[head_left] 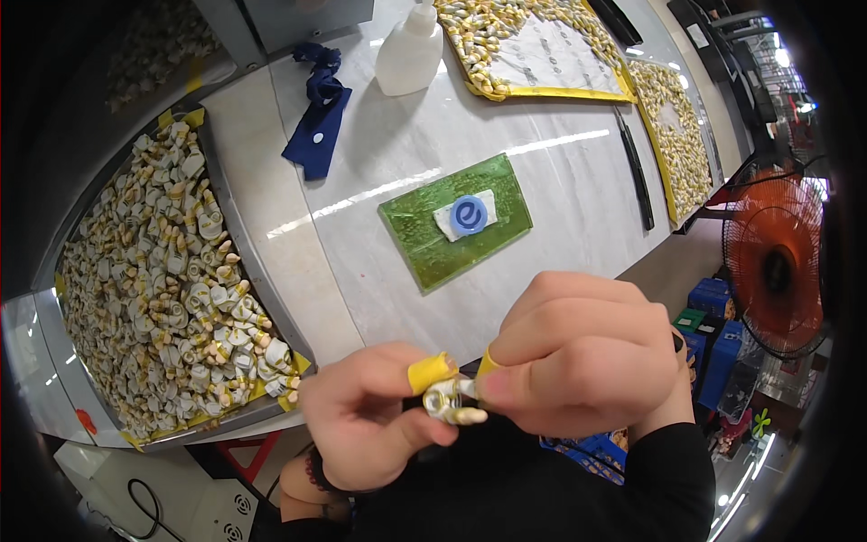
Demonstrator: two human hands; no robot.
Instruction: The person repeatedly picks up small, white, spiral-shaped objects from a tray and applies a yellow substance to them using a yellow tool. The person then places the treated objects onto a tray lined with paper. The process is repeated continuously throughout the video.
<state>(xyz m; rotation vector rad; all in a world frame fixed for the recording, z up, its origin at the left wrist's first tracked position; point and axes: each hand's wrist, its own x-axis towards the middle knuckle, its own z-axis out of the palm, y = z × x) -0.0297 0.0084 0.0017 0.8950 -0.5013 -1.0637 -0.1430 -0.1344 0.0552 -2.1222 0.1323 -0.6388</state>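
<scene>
Between my hands, near the table's front edge, is a small white-and-gold figurine-like piece (442,403) with a rounded, ring-shaped part and a pale flesh-coloured tip. My left hand (366,420) pinches it between thumb and forefinger. My right hand (587,361) is closed at its right side; a small whitish bit runs into those fingertips, which mostly hide what they grip. Yellow tape wraps a finger on each hand. Beyond them lies a green slab (415,244), carrying a white pad and a round blue piece (469,215) with a dark curl on it.
At left, a large tray (217,172) is heaped with similar small pieces. Two yellow-edged trays (560,91) (664,172) of them stand far right. A white pump bottle (408,59), dark blue cloth (321,126) and black tweezers-like tool (635,172) lie about. An orange fan (777,257) stands right.
</scene>
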